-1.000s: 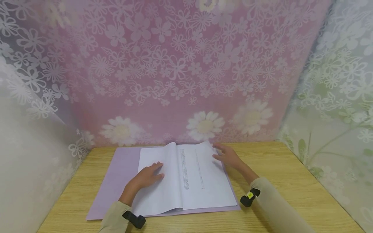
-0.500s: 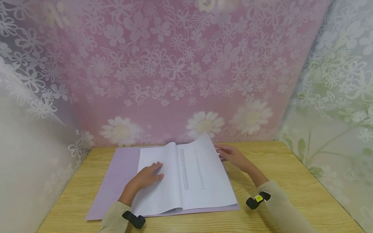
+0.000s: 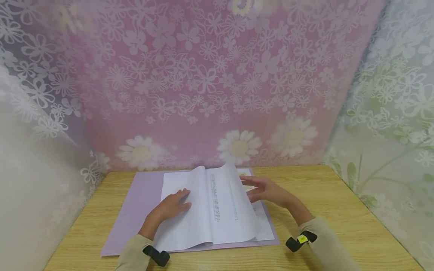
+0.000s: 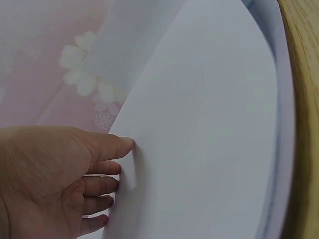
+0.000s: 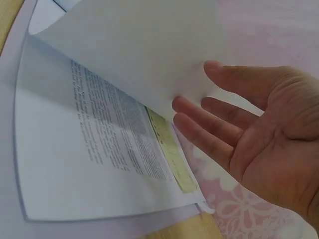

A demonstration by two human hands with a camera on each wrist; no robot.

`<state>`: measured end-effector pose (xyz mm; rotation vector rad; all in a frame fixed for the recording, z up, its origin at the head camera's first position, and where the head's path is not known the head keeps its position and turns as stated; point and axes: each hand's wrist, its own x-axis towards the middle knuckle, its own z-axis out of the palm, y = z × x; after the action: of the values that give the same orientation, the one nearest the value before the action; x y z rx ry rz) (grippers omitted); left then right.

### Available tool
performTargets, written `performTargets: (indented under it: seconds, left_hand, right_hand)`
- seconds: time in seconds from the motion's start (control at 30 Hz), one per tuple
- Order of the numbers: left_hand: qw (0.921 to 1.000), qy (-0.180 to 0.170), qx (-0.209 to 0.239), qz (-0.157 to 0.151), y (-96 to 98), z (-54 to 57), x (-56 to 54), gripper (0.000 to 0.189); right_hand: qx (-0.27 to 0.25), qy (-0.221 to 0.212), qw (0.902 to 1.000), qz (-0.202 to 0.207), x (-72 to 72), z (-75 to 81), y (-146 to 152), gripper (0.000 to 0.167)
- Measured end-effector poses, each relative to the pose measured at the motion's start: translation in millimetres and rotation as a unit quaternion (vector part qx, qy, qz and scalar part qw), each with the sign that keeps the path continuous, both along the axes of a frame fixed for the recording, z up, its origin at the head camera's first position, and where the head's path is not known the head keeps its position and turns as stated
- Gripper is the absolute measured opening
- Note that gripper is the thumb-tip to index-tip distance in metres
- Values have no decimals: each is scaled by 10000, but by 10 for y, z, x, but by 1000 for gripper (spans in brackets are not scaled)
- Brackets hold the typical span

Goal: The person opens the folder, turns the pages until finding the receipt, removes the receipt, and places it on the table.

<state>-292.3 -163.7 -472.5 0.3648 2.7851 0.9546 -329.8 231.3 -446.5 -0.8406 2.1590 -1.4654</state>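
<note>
A purple folder [image 3: 135,207] lies spread on the table with white sheets in it. My left hand [image 3: 171,205] rests on the turned left-hand pages [image 3: 184,229], its fingers relaxed. On the other side, my right hand [image 3: 269,191] has fairly straight fingers against the back of a lifted page [image 3: 234,199], which bends leftward. In the right wrist view that page's blank underside [image 5: 134,45] meets the fingertips. Beneath it shows a printed sheet [image 5: 50,164] with dense small text and a yellow-green block [image 5: 174,159] along one edge. The text is too small to read.
The wooden table [image 3: 315,195] extends around the folder on both sides. A pink floral backdrop [image 3: 210,94] stands right behind it. Pale patterned hangings [image 3: 393,131] enclose the sides. Each sleeve wears a black wrist camera [image 3: 157,256].
My right hand has gone under the right-hand page's outer edge and moved it leftward, uncovering the sheet below. My left hand has stayed in place.
</note>
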Motion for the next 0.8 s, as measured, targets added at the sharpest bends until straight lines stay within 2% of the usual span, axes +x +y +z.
performTargets:
  seconds: [0.13, 0.37, 0.57, 0.8]
  left_hand:
    - [10000, 2, -11, 0, -2, 5, -5, 58]
    - [10000, 15, 28, -40, -1, 7, 2, 58]
    - [10000, 26, 4, -53, 0, 43, 18, 57]
    - [9997, 145, 116, -131, -7, 63, 43, 58]
  right_hand:
    - [267, 165, 9993, 192, 46, -4, -105, 75]
    - [317, 313, 9981, 419, 94, -50, -302, 82]
    - [447, 599, 9953, 615, 146, -14, -489, 84]
    - [1035, 1128, 9871, 474, 224, 87, -692, 83]
